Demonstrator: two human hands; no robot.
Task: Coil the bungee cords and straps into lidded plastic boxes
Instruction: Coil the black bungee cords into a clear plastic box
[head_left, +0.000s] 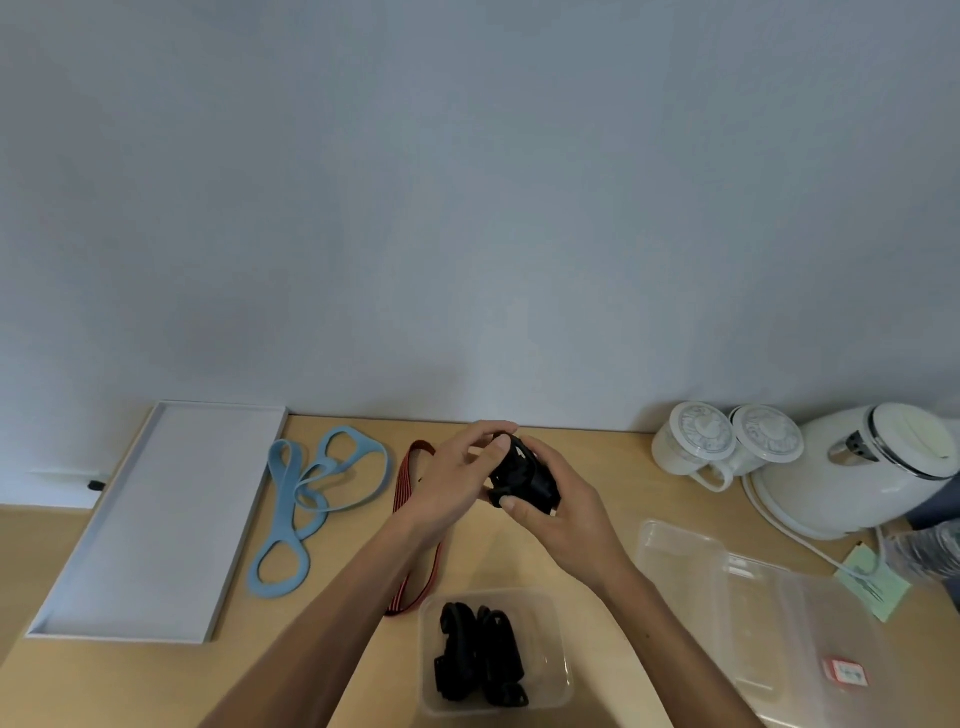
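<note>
Head view shows both hands raised above the table, working a black strap into a tight coil. Left hand curls its fingers over the bundle's top, and right hand cups it from below with the thumb pinning the loose end, probably to stop it springing open. An open plastic box sits just below them, already holding coiled black straps. A blue band and red striped cord lie uncoiled nearby.

Bare table between tray and box
</note>
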